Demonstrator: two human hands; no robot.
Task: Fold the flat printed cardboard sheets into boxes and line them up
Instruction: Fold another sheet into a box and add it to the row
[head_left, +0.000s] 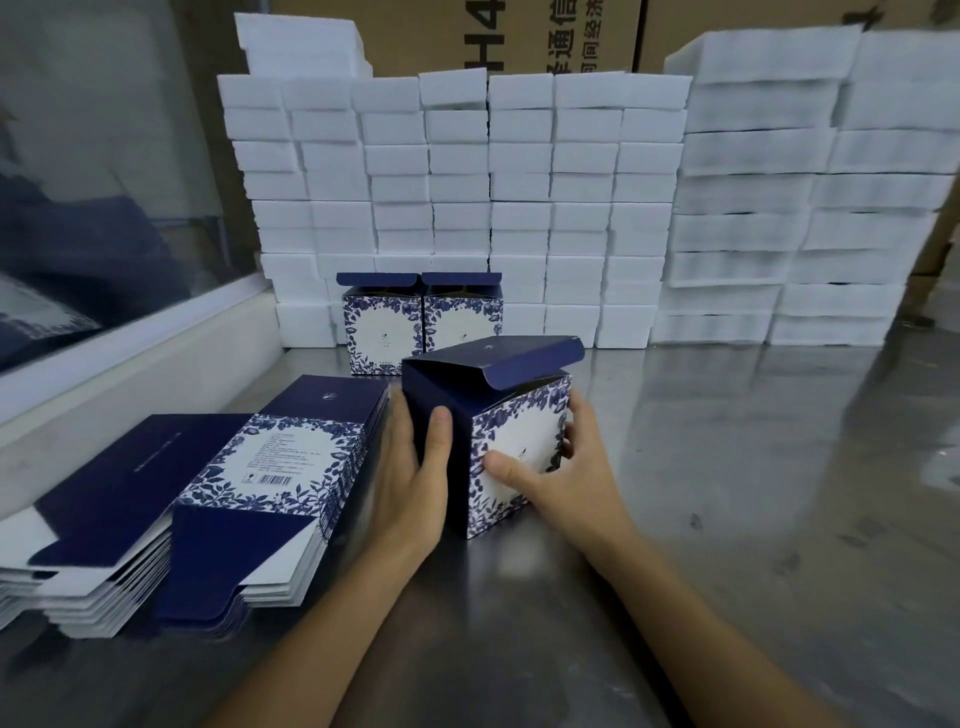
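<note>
the step in hand looks like the end of one fold: a formed box (488, 441) stands upright on the steel table (753, 467), its dark lid flap raised and tipping toward 1 o'clock, so the top is not yet closed. the left hand (415, 483) holds the box's plain navy side from 9 o'clock, thumb laid up that face and the other fingers hidden behind the far edge, so it reads as a light clasp rather than a flat push. the right hand (561, 478) takes the box from 3 o'clock, its thumb pressed on the white floral front panel and its fingers curled round the right-hand corner; the box sits squarely between the two palms, touching both. my guess is that the next move calls for carrying or sliding it toward 12 o'clock, to stand just beside the two finished boxes (421, 319) that wait side by side, lids likewise up, against the wall of white foam blocks (519, 208); the free place seems to be at their 3 o'clock side. it would want an even squeeze, as thin card may buckle or the bottom spring open if pinched hard. at 8 o'clock from the hands lies the stack of flat sheets (223, 493), fanned and close beside the left wrist, ready for the following fold.
</note>
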